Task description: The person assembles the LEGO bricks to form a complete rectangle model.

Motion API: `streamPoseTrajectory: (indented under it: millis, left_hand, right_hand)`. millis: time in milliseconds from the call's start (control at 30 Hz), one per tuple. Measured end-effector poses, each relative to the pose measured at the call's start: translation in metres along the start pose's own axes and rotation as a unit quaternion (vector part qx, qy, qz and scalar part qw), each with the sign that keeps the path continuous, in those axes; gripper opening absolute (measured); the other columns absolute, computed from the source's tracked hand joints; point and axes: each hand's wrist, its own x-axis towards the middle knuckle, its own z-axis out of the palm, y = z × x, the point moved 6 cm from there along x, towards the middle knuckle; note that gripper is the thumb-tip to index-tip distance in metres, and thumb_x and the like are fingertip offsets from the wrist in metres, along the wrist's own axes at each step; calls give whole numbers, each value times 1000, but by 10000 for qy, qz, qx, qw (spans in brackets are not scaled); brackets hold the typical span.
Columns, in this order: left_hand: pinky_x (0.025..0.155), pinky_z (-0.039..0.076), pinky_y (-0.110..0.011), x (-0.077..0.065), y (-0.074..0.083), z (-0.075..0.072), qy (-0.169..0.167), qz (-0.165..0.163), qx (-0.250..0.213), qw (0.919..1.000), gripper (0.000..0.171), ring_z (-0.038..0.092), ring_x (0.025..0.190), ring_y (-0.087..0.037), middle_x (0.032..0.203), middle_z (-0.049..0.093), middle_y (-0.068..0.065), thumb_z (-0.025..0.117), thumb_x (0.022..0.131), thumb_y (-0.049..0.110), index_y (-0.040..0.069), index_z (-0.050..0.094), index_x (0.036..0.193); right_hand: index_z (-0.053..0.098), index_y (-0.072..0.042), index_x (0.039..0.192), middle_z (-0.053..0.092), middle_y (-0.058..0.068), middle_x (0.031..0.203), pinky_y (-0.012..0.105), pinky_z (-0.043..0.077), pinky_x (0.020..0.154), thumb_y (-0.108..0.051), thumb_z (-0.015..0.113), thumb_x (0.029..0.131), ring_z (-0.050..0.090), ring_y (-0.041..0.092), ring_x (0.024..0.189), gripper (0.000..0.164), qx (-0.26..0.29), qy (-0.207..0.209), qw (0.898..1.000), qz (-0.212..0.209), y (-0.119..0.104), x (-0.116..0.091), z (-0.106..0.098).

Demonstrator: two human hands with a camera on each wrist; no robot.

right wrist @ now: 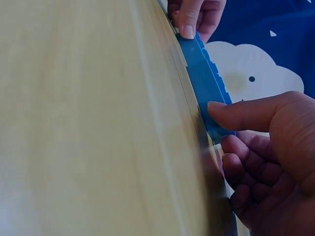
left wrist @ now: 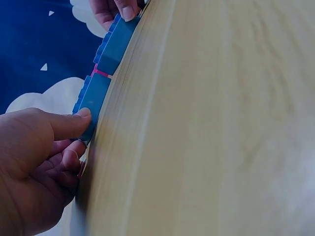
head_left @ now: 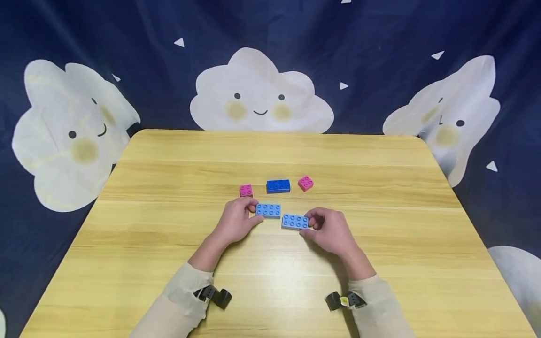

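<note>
A: Hands, quick?
B: Left hand (head_left: 236,218) pinches the left end of the left light blue brick (head_left: 268,211), thumb on the near side; right hand (head_left: 331,230) pinches the right end of the right light blue brick (head_left: 295,221). Finger gaps narrow, one brick wide

A: Bricks where?
B: On the table (head_left: 291,295), between the hands, just beside each other, left one slightly farther

A: Why outer ends?
B: My read: keeps the facing ends free of fingers, each brick easy to steer

A: And the dark blue brick (head_left: 278,186), left pink brick (head_left: 246,190), right pink brick (head_left: 306,183)?
B: Far side of the held pair, probably leaves room to work; right pink sits askew

A: Look of the held ones?
B: Matching oblongs, light blue, smooth sides, two rows of four round studs facing up
</note>
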Motion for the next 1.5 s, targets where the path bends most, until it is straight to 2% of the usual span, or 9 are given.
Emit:
streamPoseTrajectory:
  millis: [233,467,933,1500]
  left_hand:
    - [61,42,-30,-1,-2,-3,33,-8,-27,10000,38,49,68,-17,91,61,-3,83,84,14,-1,67,114]
    - [61,43,-30,-1,-2,-4,72,32,-57,10000,37,49,68,-17,90,61,-3,83,84,14,-1,67,113]
    - [63,43,-32,1,-1,-3,46,26,-120,9999,38,49,69,-18,91,61,-3,83,84,15,0,67,114]
    - [61,40,-30,0,-1,-2,35,20,-131,9999,40,48,69,-18,90,60,-3,84,83,14,-1,66,115]
  right_hand:
    - [71,-4,96,60,-1,76,31,45,65,-8,89,72,53,18,69,30,-8,31,10000,-66,-1,9,-1]
    - [71,-4,97,60,1,76,31,45,65,-7,89,72,53,19,70,30,-1,1,10000,41,1,17,-2]
    - [71,-4,97,61,2,78,30,44,62,-5,88,73,53,20,69,29,98,-62,9999,-113,2,29,-2]
    - [70,-4,100,61,4,80,32,43,64,-8,88,74,52,20,70,32,16,-229,9997,-77,-1,34,0]
